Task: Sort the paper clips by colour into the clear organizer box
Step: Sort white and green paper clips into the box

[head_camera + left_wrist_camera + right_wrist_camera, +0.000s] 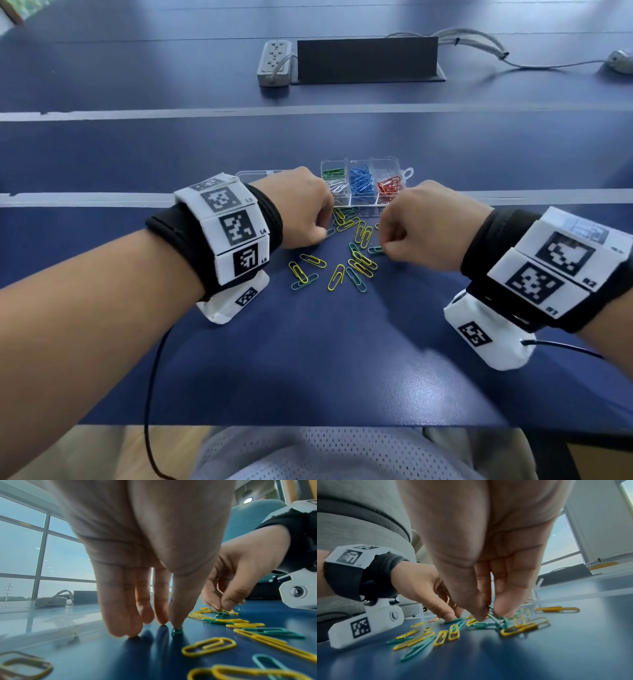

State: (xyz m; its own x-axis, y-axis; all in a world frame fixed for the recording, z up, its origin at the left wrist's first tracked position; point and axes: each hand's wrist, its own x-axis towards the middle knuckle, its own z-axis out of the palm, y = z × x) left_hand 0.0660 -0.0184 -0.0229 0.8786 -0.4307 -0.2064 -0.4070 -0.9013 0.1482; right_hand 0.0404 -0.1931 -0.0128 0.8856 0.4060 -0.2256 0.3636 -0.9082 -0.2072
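Note:
The clear organizer box (394,161) stands open behind my hands, with green, white, blue and red clips in separate compartments. Loose yellow and green paper clips (356,260) lie scattered on the blue table in front of it. My left hand (323,230) points its straight fingers (120,615) down at the table, and the thumb tip presses a green clip (177,631) that lies flat. My right hand (489,614) pinches a green clip (502,619) between thumb and fingers, and the clip is tilted up off the heap.
The box's clear lid (253,173) lies open to the left, behind my left wrist. Far back are a grey power strip (274,63), a dark upright panel (366,60) and cables (479,41). The table's front edge (308,425) runs just above my lap.

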